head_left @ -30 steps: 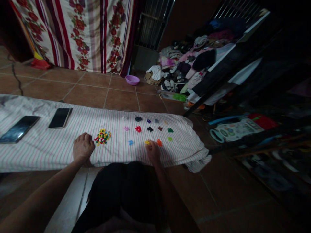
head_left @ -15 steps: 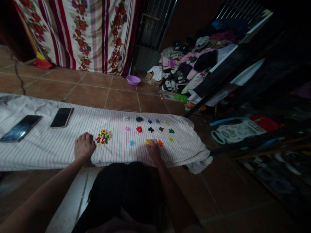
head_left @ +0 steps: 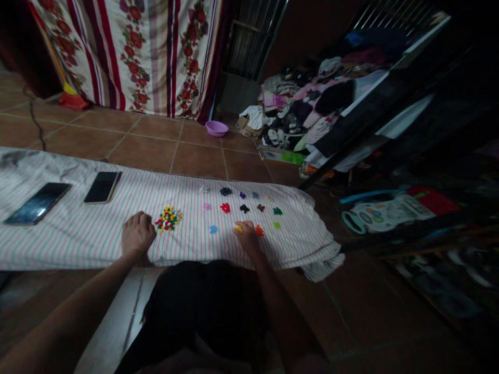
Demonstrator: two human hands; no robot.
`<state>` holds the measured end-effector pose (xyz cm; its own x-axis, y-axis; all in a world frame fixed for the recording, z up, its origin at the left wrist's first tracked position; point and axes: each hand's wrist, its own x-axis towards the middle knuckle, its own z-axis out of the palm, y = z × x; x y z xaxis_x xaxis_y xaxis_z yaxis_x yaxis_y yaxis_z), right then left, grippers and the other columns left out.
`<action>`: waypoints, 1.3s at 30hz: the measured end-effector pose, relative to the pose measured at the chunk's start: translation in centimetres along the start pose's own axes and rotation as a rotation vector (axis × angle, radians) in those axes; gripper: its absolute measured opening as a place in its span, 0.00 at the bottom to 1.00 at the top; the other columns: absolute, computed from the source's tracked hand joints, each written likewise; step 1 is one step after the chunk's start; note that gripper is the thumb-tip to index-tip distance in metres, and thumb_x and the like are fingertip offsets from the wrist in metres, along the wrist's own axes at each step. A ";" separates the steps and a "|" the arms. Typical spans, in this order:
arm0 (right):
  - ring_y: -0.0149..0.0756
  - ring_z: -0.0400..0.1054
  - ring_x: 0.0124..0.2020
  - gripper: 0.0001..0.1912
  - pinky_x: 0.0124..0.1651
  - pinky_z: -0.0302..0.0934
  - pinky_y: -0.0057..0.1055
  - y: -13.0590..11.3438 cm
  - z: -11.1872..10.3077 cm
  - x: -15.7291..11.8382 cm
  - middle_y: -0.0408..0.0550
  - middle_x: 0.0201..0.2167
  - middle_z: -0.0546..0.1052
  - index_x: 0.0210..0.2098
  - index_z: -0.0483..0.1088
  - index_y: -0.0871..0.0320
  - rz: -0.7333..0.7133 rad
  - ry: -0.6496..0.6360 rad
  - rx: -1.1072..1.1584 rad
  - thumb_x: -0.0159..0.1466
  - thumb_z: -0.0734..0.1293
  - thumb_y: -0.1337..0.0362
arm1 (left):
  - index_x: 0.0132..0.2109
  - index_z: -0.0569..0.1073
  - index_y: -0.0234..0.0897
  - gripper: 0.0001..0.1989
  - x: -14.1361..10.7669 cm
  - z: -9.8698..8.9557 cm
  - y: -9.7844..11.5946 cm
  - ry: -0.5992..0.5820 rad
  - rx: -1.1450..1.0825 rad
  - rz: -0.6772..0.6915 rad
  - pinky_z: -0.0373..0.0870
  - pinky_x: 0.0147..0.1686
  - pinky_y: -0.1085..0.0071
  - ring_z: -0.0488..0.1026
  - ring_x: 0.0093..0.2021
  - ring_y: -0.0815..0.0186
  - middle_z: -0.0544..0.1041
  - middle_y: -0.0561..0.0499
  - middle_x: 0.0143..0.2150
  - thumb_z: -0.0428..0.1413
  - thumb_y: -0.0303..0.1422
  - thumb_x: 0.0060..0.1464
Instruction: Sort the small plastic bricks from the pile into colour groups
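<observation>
My left hand (head_left: 138,232) rests on the striped cloth with its fingers curled in; nothing shows in it. Just right of it lies a mixed pile of small coloured pieces (head_left: 168,218), mostly yellow, red, green and white. My right hand (head_left: 247,236) is closed, its fingertips pinched at some small yellow pieces (head_left: 238,228); some of these are hidden by the fingers. Around it sit little single-colour heaps, among them a light blue heap (head_left: 212,229), an orange heap (head_left: 259,230), a red heap (head_left: 225,208), a black heap (head_left: 244,208) and a dark green heap (head_left: 277,211).
Two phones (head_left: 103,187) lie at the left on the striped cloth (head_left: 89,236). Beyond its far edge, a purple basin (head_left: 217,129) stands on the tiled floor before a flowered curtain (head_left: 156,57). A heap of clothes (head_left: 304,104) and a dark slanted frame (head_left: 366,124) are at the right.
The whole view has shifted slightly. My right hand stays at the yellow pieces, its fingers only slightly moved; my left hand stays beside the mixed pile.
</observation>
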<state>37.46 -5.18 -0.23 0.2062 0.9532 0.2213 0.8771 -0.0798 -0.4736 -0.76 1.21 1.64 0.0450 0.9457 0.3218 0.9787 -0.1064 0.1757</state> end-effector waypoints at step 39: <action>0.38 0.62 0.60 0.21 0.63 0.58 0.41 -13.9 5.8 -0.6 0.53 0.57 0.71 0.59 0.66 0.58 -0.517 -0.176 0.131 0.68 0.56 0.65 | 0.43 0.69 0.36 0.10 0.0 0.2 0.1 0.042 -0.029 0.009 0.62 0.49 0.58 0.67 0.50 0.54 0.72 0.41 0.51 0.48 0.30 0.54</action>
<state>22.59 -2.90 1.26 -0.3215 0.8940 0.3120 0.7813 0.4366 -0.4459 -0.63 1.31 1.45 0.0450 0.9309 0.3624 0.9721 -0.1244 0.1988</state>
